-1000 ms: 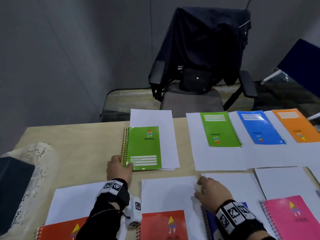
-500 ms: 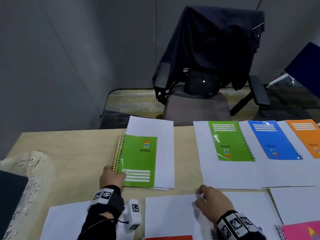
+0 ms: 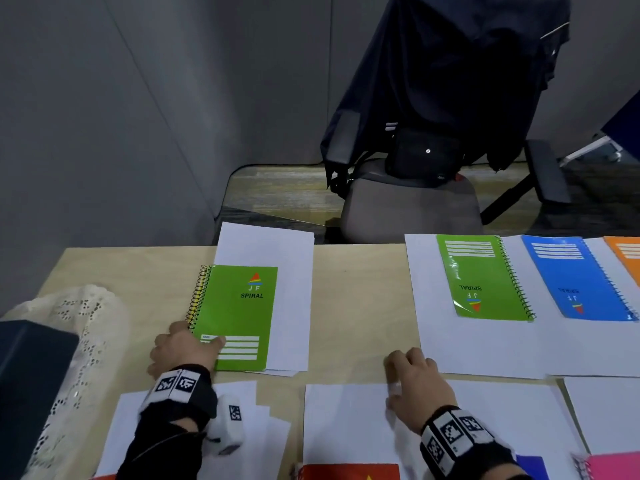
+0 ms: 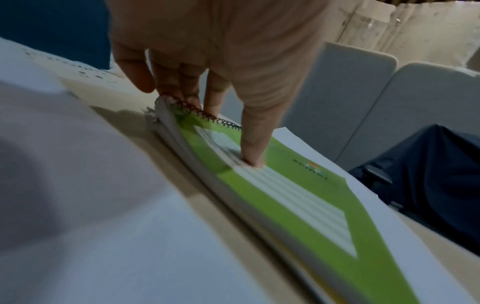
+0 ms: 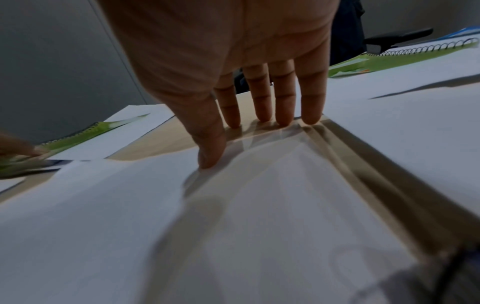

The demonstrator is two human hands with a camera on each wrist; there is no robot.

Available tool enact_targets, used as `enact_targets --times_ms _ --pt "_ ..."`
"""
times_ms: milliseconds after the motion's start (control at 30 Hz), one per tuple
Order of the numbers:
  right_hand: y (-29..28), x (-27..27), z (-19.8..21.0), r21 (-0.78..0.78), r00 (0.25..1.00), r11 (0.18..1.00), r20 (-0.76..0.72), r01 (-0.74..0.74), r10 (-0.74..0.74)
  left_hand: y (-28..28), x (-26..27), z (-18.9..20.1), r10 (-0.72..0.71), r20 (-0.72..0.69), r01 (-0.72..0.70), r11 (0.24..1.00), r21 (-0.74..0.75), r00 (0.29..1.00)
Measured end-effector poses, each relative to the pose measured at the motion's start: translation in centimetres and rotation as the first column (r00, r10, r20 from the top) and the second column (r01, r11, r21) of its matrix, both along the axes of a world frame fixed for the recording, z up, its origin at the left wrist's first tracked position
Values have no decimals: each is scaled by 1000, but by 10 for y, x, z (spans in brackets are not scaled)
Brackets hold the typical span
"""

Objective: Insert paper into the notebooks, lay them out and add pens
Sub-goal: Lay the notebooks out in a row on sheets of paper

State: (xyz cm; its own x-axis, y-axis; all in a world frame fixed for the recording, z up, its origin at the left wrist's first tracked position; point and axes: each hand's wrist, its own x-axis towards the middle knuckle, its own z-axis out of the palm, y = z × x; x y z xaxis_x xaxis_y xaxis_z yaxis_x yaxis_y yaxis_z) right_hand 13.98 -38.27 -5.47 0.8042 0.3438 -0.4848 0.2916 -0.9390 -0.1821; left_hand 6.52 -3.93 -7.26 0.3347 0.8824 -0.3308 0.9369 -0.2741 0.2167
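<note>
A green spiral notebook (image 3: 239, 317) lies closed on a white sheet (image 3: 291, 271) at the table's middle left. My left hand (image 3: 183, 351) holds its near-left corner. In the left wrist view the thumb presses on the green notebook's (image 4: 285, 195) cover, and the left hand's (image 4: 223, 98) fingers lie against the spiral. My right hand (image 3: 415, 379) rests flat with straight fingers. Its thumb is on the far edge of another white sheet (image 3: 346, 420), and its fingertips touch bare table beyond that edge. The right wrist view shows the right hand (image 5: 259, 98) over that sheet (image 5: 259, 205). No pen is visible.
A second green notebook (image 3: 485, 278), a blue one (image 3: 575, 278) and an orange one (image 3: 627, 254) lie on sheets at the far right. Red (image 3: 349, 472) and pink (image 3: 616, 467) notebooks sit at the near edge. A lace cloth (image 3: 79, 317) lies left; a chair (image 3: 415, 202) stands behind the table.
The head view has tilted up, so the near notebooks have slid almost out of frame. My right hand has crept forward past the sheet's far edge. The left hand keeps its hold.
</note>
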Motion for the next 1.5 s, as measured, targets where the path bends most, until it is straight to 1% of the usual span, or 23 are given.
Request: enact_targets --times_ms 67,133,167,200,267,333,433,500,567,633,733,767,800,833,900,967,1033,1100,1167,1200,1267,1367,1500 --pt "-1 1 1 -7 1000 1000 0 -4 4 6 3 3 35 74 -32 998 -50 997" --pt "0 2 2 -12 1000 1000 -11 -9 9 9 2 5 29 259 -12 998 -67 965" --pt "0 3 3 -11 1000 1000 -18 -8 8 8 1 7 28 381 -2 998 -69 924" --pt "1 5 6 -1 1000 1000 -21 0 0 5 0 12 41 500 4 996 -87 865" --pt "6 10 15 50 1000 998 2 27 -27 -1 2 27 111 706 24 984 -179 700" --pt "12 18 29 143 995 989 85 31 -44 -12 10 48 148 827 90 968 -233 543" --pt "28 34 54 349 958 935 283 -67 -37 -36 27 85 129 912 220 948 -228 390" --pt "42 45 72 433 891 881 452 -192 -28 -55 36 106 60 936 311 934 -175 348" --pt "54 52 88 386 815 885 580 -262 -12 -73 43 120 -58 943 388 918 -78 326" --pt "64 59 101 297 760 917 650 -268 12 -87 47 129 -197 935 471 881 38 294" --pt "67 64 107 238 673 917 739 -319 42 -97 50 138 -291 929 520 843 136 229" --pt "65 64 106 240 664 914 747 -326 40 -99 51 141 -293 932 505 850 152 213" --pt "64 64 108 251 691 913 721 -322 46 -101 52 143 -286 937 476 864 161 201" --pt "63 64 109 285 734 909 678 -304 33 -102 53 145 -273 940 439 884 162 203" --pt "60 67 114 393 825 895 563 -213 -51 -101 55 142 -243 937 363 921 141 253" --pt "55 76 115 490 899 871 398 -42 -180 -92 56 127 -192 919 321 944 76 345" --pt "43 90 105 583 925 797 195 158 -325 -81 53 104 -158 882 301 954 20 444" --pt "32 102 93 647 900 678 -28 348 -435 -73 48 79 -141 833 281 959 -18 535" --pt "21 106 86 660 834 556 -207 505 -512 -68 40 57 -126 779 265 963 -54 614" --pt "17 106 85 643 794 511 -272 571 -544 -66 37 48 -118 746 258 963 -75 656" --pt "10 106 78 579 718 468 -335 668 -610 -64 32 32 -135 671 258 962 -87 729" --pt "8 107 57 499 667 469 -366 729 -649 -62 28 14 -195 566 289 954 -80 801" --pt "14 115 32 439 679 532 -323 724 -659 -60 24 -8 -264 417 350 926 -143 870"
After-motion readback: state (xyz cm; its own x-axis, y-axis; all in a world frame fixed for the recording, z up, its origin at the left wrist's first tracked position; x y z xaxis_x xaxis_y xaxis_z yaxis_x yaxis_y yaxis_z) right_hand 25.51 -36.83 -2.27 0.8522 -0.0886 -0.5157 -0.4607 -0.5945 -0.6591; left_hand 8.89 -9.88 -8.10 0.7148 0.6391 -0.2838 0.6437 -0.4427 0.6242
